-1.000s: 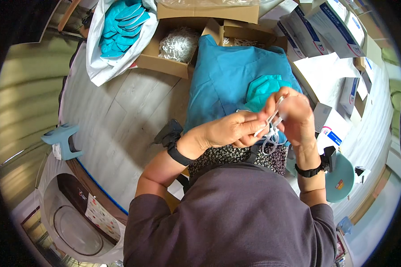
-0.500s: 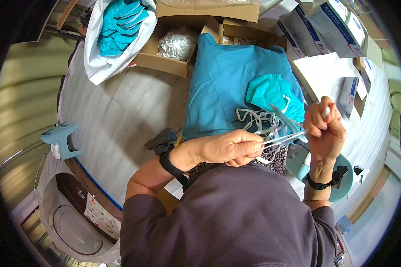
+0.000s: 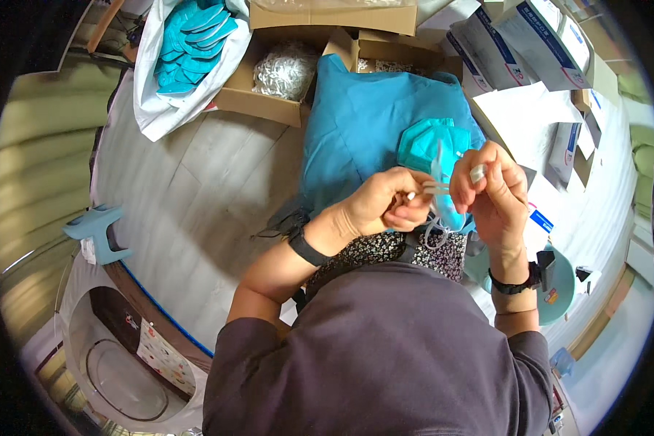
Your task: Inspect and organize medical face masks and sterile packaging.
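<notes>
Above my lap my two hands are close together, with white elastic ear loops [image 3: 434,188] stretched between them. My left hand [image 3: 386,205] is closed round one end of the loops. Pinched at the other end are the fingers of my right hand [image 3: 495,190]. A small white piece shows at the fingers of each hand; I cannot tell if it is worn or held. Between the hands, a turquoise face mask [image 3: 450,212] hangs edge-on, partly hidden by the right hand. Behind it, a turquoise mask [image 3: 430,139] lies on a blue-green cloth bundle [image 3: 363,120].
A white bag [image 3: 151,109] full of turquoise masks [image 3: 196,45] stands far left. Beside it, a cardboard box [image 3: 258,104] holds a bundle of white loops [image 3: 287,70]. White-and-blue boxes [image 3: 498,54] are stacked far right. A pale-blue stool [image 3: 100,231] stands left, a round bin [image 3: 557,287] right.
My right hand has moved left and my left hand slightly up, so the gap between them has narrowed. The stretched loops are shorter, and the hanging mask has shifted left.
</notes>
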Demonstrator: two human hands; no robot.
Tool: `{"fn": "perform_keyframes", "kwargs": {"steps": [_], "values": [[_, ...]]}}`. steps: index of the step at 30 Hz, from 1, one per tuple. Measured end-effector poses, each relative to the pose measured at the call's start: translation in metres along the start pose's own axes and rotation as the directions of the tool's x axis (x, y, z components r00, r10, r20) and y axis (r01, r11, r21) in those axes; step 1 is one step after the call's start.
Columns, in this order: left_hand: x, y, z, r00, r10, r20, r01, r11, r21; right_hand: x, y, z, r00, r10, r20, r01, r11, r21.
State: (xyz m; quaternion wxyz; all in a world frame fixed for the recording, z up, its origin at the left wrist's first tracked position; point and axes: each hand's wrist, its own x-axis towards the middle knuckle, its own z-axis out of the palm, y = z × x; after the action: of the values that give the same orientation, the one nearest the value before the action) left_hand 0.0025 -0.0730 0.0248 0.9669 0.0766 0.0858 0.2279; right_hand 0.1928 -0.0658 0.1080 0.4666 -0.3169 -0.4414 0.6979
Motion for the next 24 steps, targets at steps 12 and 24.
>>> {"fn": "perform_keyframes", "kwargs": {"steps": [12, 24], "values": [[0.008, 0.009, -0.012, 0.984, 0.125, -0.124, -0.081, 0.948, 0.309, 0.004, 0.019, -0.018, 0.989, 0.018, -0.144, -0.010, 0.998, 0.060], [0.019, 0.056, -0.069, 0.773, 0.217, -0.596, -0.095, 0.969, 0.230, -0.009, 0.081, -0.083, 0.890, 0.079, -0.448, -0.207, 0.947, -0.244]]}}
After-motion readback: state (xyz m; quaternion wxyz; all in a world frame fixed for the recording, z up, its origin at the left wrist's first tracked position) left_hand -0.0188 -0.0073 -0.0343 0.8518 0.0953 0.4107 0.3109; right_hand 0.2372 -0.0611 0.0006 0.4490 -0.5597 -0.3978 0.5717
